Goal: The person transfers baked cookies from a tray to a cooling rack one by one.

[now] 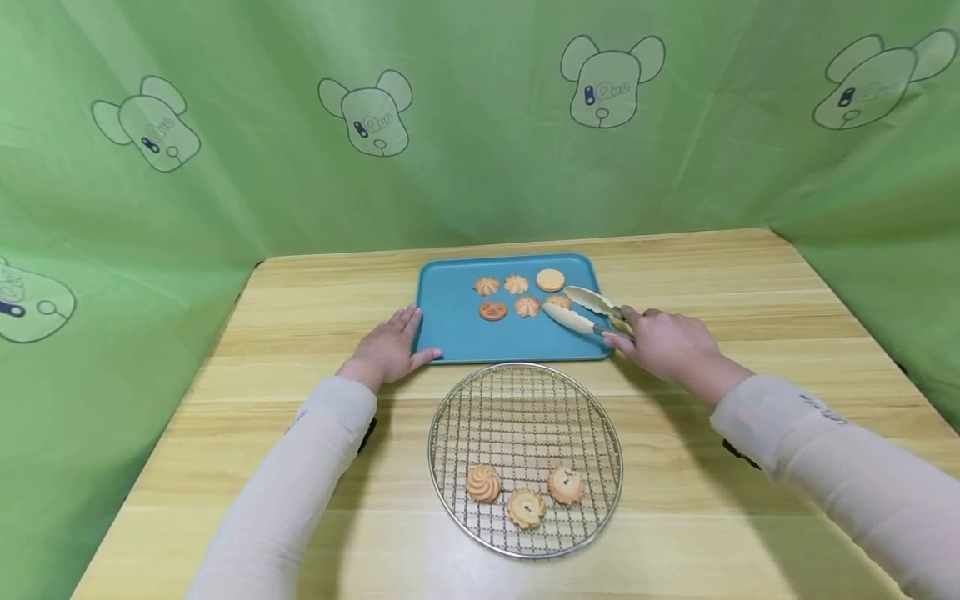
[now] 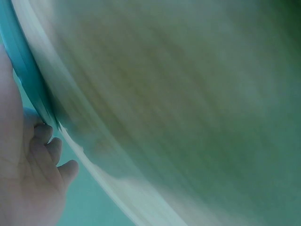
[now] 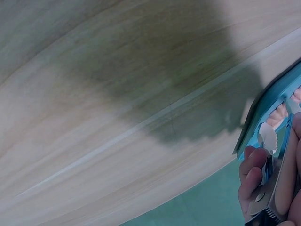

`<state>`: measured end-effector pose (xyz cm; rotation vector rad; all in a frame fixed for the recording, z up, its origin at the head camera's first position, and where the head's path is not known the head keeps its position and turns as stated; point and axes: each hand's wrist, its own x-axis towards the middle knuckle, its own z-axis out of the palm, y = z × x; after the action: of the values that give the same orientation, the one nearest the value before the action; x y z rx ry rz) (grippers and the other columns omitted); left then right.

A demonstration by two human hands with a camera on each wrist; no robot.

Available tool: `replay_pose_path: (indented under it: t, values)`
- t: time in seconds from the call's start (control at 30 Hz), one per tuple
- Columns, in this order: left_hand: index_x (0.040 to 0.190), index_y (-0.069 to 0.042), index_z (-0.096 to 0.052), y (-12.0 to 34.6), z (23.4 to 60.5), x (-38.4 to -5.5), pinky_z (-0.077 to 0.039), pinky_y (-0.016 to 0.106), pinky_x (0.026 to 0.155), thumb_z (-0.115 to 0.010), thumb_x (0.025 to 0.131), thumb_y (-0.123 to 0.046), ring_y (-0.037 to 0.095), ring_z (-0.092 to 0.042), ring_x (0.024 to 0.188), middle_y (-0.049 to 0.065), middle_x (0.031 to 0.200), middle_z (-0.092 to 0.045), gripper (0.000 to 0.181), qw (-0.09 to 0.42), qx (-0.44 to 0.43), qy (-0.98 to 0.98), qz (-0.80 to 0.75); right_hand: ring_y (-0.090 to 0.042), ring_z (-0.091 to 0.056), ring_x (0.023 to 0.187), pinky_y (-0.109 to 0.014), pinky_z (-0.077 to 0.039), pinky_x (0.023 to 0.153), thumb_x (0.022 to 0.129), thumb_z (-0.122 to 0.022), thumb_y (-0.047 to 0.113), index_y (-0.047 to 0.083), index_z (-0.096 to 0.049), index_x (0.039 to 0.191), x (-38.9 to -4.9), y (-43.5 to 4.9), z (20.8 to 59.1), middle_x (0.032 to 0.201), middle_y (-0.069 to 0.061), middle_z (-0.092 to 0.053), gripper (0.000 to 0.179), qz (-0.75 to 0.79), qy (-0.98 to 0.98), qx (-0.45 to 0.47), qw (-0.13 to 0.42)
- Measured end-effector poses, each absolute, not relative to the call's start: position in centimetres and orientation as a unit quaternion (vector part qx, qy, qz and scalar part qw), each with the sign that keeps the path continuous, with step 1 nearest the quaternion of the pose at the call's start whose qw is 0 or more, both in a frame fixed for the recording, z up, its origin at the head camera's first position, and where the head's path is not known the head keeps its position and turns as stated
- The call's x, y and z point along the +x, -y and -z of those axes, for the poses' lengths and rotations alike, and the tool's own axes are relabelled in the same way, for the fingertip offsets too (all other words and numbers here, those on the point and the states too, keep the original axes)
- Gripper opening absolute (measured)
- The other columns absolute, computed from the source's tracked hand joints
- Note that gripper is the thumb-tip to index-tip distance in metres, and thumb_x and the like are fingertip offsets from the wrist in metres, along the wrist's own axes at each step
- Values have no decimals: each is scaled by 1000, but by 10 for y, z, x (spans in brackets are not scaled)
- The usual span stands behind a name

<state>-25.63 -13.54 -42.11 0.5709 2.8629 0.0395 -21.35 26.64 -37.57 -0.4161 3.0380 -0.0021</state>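
Note:
My right hand [image 1: 670, 340] grips a pair of tongs [image 1: 573, 319] with pale tips, over the right part of a blue tray [image 1: 457, 337]. The parted tips straddle a flower-shaped cookie [image 1: 557, 300], partly hidden by them. Beside it on the tray are a pretzel-shaped cookie [image 1: 492, 311], a round ridged cookie [image 1: 551, 279] and more flower-shaped cookies [image 1: 516, 284]. My left hand [image 1: 387, 343] rests against the tray's left edge, fingers along the side and thumb at the front corner. In the right wrist view, fingers wrap the tongs' metal handle [image 3: 269, 190].
In front of the tray lies a round wire rack [image 1: 525, 417]. It holds a swirl cookie [image 1: 483, 483] and two scalloped cookies [image 1: 527, 508] near its front. The wooden table [image 1: 300, 333] is bordered by a green curtain [image 1: 480, 192] with bear-head drawings.

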Motion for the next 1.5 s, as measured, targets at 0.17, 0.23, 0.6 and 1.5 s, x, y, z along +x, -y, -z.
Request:
replay_pose_path:
  t: [0.17, 0.23, 0.6, 1.5]
  values:
    - [152, -2, -7, 135, 421, -255, -12, 41, 116, -30, 94, -66, 28, -5, 144, 12, 158, -2, 89, 110, 194, -975, -15, -45, -62, 80, -46, -49, 49, 96, -42, 57, -4, -40, 141, -213, -266, 375, 107, -28, -61, 76, 0, -990, -136, 36]
    - [152, -2, -7, 135, 421, -255, -12, 41, 116, -30, 94, -65, 28, -5, 144, 12, 158, -2, 89, 110, 194, -975, -17, -43, -62, 79, -46, -49, 48, 96, -44, 55, -4, -41, 141, -212, -266, 374, 106, -28, -61, 74, 1, -990, -139, 35]
    - [152, -1, -8, 134, 419, -254, -14, 43, 115, -32, 94, -64, 29, -6, 144, 13, 158, -4, 89, 108, 193, -975, -26, -40, -62, 75, -48, -52, 52, 98, -44, 50, -6, -40, 140, -205, -270, 379, 106, -30, -61, 70, 4, -988, -157, 16]
    - [151, 0, -8, 134, 416, -252, -14, 43, 115, -33, 95, -63, 30, -7, 144, 14, 158, -4, 88, 109, 193, -975, -25, -41, -66, 79, -48, -54, 52, 93, -59, 42, 3, -46, 140, -189, -267, 380, 110, -28, -62, 63, 25, -958, -258, -121]
